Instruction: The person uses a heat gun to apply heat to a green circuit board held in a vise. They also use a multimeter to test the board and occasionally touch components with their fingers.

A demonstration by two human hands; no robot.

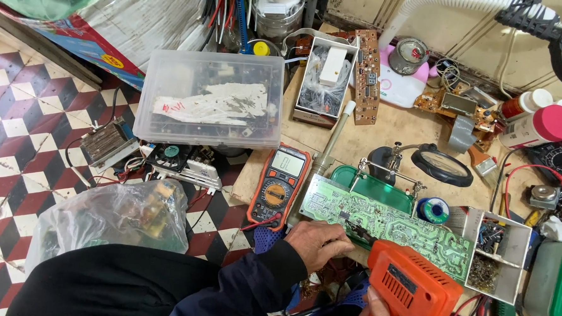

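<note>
A long green circuit board lies tilted across the bench, resting on a green tray. My left hand rests on the board's near left edge, fingers curled against it. My right hand grips the handle of an orange soldering gun, whose dark tip touches the board just beyond my left fingers. An orange and grey multimeter lies left of the board.
A clear plastic parts box sits at the back left. A magnifier on a stand, a solder spool, a small white drawer of parts, bottles and loose boards crowd the bench. A plastic bag lies on the tiled floor.
</note>
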